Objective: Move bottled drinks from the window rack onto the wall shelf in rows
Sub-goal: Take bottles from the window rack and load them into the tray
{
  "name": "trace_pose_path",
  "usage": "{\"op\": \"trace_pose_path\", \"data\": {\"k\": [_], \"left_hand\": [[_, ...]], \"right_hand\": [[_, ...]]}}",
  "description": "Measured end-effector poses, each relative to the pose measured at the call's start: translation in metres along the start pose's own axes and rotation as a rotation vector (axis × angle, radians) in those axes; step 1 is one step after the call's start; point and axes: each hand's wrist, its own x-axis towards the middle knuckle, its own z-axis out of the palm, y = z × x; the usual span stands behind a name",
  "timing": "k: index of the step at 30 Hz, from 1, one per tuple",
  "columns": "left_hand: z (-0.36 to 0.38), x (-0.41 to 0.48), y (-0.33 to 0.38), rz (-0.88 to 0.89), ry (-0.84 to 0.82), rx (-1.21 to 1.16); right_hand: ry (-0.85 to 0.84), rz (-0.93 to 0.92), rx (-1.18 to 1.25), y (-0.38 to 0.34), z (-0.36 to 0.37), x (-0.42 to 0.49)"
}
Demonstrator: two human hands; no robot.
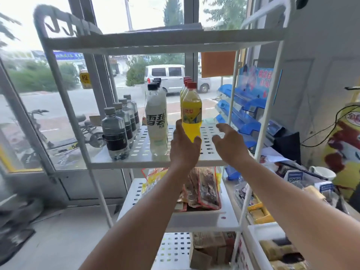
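Observation:
A white perforated window rack point(142, 151) stands in front of me. On its middle shelf stand three rows of bottles: clear ones with dark labels point(116, 133) on the left, pale ones with black caps point(156, 121) in the middle, yellow ones with red caps on the right. My left hand point(184, 147) grips the lower body of the front yellow bottle point(191, 110), which stands upright. Just right of that bottle, my right hand point(227, 142) hovers with fingers spread and loosely curled, holding nothing.
The rack's top shelf point(155, 42) is just above the bottle caps. Snack packets point(202, 188) lie on the shelf below, a cardboard box point(212, 248) lower still. Blue bins point(239, 114) and a cluttered counter point(292, 178) sit to the right. Glass windows lie behind and left.

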Motion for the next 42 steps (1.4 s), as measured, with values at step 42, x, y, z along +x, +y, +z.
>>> {"op": "trace_pose_path", "data": {"k": [42], "left_hand": [[-0.035,-0.049,-0.033,0.011,0.169,-0.534]], "right_hand": [[0.219,-0.095,0.551,0.008,0.045,0.024]]}}
